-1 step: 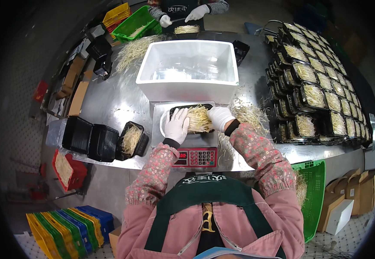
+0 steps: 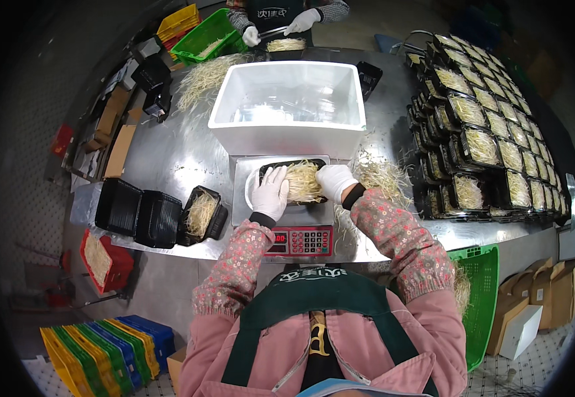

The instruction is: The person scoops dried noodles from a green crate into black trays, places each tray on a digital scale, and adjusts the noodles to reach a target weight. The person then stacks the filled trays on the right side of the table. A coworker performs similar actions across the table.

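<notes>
A black plastic tray [image 2: 292, 163] heaped with pale bean sprouts [image 2: 305, 183] sits on the steel platform of a weighing scale [image 2: 246, 173]. My left hand [image 2: 271, 193], in a white glove, lies over the tray's left end with its fingers stretched out on the sprouts. At the right end, my right hand [image 2: 335, 182], also gloved, is closed with its fingertips at the sprouts; some strands seem pinched there, but the fingertips are partly hidden. The scale's red keypad panel [image 2: 303, 241] faces me at the table edge.
A white foam box [image 2: 286, 140] stands just beyond the scale. Loose sprouts [image 2: 383, 177] lie to the right, before stacked filled trays [image 2: 479, 146]. Left are black trays [image 2: 158, 218] and one filled tray [image 2: 202, 214]. A co-worker's gloved hands [image 2: 302, 21] work across the table.
My right hand has shifted slightly left against the sprouts. The left hand stays put. Across the table, the co-worker's hands have moved a little.
</notes>
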Tool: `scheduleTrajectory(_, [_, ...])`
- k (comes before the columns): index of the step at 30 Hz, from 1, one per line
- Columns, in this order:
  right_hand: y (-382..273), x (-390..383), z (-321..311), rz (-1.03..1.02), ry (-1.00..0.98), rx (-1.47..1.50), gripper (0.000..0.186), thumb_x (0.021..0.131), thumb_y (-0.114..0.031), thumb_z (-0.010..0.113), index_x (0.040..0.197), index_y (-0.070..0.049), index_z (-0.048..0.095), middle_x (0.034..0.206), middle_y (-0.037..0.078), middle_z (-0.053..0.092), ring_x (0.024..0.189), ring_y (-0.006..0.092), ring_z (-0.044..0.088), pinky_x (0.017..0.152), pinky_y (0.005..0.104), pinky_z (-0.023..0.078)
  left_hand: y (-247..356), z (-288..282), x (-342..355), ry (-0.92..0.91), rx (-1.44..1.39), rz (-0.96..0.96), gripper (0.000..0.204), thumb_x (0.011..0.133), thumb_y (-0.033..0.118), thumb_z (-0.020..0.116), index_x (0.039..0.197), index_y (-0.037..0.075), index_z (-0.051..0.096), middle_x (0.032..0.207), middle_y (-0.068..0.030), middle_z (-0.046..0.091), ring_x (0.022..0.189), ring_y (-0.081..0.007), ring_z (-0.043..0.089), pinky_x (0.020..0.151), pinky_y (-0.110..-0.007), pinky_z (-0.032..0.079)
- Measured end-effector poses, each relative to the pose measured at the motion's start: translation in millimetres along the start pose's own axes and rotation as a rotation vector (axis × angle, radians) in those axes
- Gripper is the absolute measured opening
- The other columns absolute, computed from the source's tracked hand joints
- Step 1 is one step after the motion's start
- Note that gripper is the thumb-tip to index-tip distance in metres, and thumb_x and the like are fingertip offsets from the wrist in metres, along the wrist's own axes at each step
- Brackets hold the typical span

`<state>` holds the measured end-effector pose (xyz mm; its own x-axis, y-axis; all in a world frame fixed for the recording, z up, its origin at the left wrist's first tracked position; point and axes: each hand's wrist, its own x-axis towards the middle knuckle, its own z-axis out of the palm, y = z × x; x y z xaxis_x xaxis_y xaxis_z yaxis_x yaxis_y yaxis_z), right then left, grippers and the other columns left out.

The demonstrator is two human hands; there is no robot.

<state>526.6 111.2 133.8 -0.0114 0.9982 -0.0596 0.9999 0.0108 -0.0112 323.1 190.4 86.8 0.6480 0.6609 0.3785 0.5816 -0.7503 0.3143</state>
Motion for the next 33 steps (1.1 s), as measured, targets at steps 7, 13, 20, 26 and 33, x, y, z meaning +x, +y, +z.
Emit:
scheduleTrajectory(7, [34,-22,-8,-0.072,0.143,0.207,0.015,0.078,-0.022,0.065,0.078,-0.009,0.072,0.074,0.016,0.068,0.074,0.0363,0.068,0.068,0.0457,0.054,2,3,1,0.005,-0.015,-0.027,0.043,0.096,0.022,0.047,0.138,0.011,0.050,0.133,-0.0106,0.058,0.129,-0.0277,0.048,0.113,-0.048,0.025])
scheduleTrajectory(13, [75,-71,-33,0.087,0.119,0.352,0.020,0.086,-0.026,0.064,0.094,-0.009,0.073,0.085,0.014,0.069,0.080,0.0343,0.066,0.074,0.0426,0.053,-14,-6,1,0.138,-0.324,-0.027,0.059,0.084,-0.001,0.052,0.143,0.005,0.042,0.139,-0.0199,0.050,0.130,-0.0373,0.044,0.111,-0.045,0.031])
scheduleTrajectory(20, [101,-116,24,0.261,0.287,0.499,0.026,0.085,-0.029,0.068,0.099,-0.007,0.073,0.089,0.017,0.069,0.084,0.0340,0.067,0.074,0.0401,0.053,-74,-37,-4,0.317,-0.930,-0.285,0.058,0.090,-0.005,0.038,0.148,0.001,0.032,0.148,-0.0191,0.039,0.138,-0.0281,0.038,0.116,-0.038,0.027])
scheduleTrajectory(26, [118,-126,84,0.421,-0.184,0.170,0.050,0.079,-0.033,0.072,0.121,-0.007,0.062,0.106,0.021,0.067,0.099,0.0347,0.064,0.082,0.0440,0.051,-90,-84,-13,0.300,-1.339,-0.616,0.053,0.100,0.012,0.038,0.149,-0.001,0.025,0.147,-0.0208,0.039,0.134,-0.0288,0.043,0.112,-0.039,0.032])
scheduleTrajectory(33, [40,-45,-16,-0.088,0.521,0.386,0.074,0.083,-0.039,0.071,0.140,-0.001,0.043,0.136,0.025,0.049,0.128,0.0397,0.046,0.106,0.0436,0.039,-70,-69,-6,0.262,-1.326,-0.622,0.042,0.102,0.021,0.045,0.138,-0.001,0.044,0.132,-0.0139,0.056,0.122,-0.0227,0.054,0.102,-0.034,0.042])
